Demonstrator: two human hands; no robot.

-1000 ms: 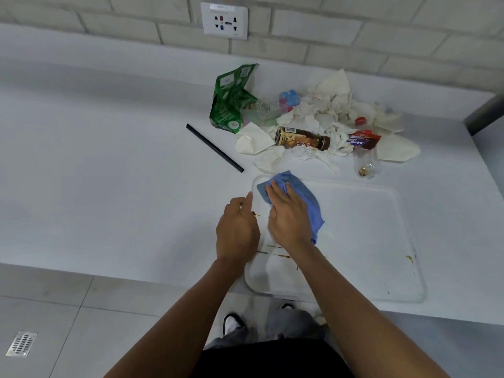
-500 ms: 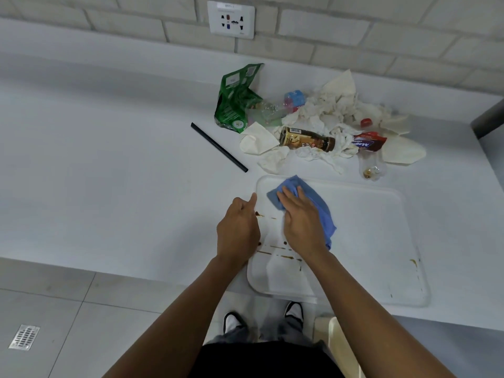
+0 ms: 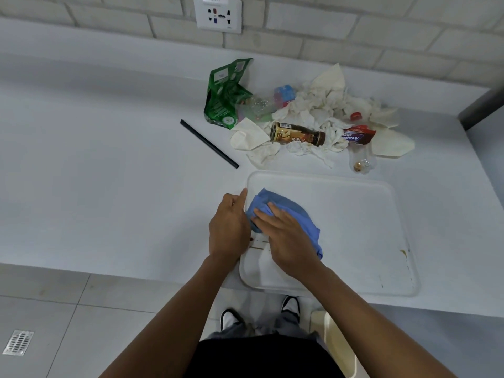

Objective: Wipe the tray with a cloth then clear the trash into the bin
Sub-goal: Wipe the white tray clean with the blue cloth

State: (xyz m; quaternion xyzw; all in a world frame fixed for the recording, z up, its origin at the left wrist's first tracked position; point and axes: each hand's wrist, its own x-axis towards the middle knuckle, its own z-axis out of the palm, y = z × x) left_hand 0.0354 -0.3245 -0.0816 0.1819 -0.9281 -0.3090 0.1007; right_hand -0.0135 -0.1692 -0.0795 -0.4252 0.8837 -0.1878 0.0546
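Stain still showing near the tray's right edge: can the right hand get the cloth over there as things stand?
Probably yes: the right hand presses the cloth flat, and bare tray lies between it and the brown stain.

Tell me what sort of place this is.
Probably a canteen or pantry clean-up counter: a white counter against a painted brick wall with a socket, a food tray being wiped, and drink bottles and napkins piled behind.

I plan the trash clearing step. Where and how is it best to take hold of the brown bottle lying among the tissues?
Probably grip the brown bottle around its labelled body, the widest part, coming from above with fingers across its width. It lies on its side, neck pointing right, with crumpled tissues close behind and around its neck, so the body near its left end looks most free.
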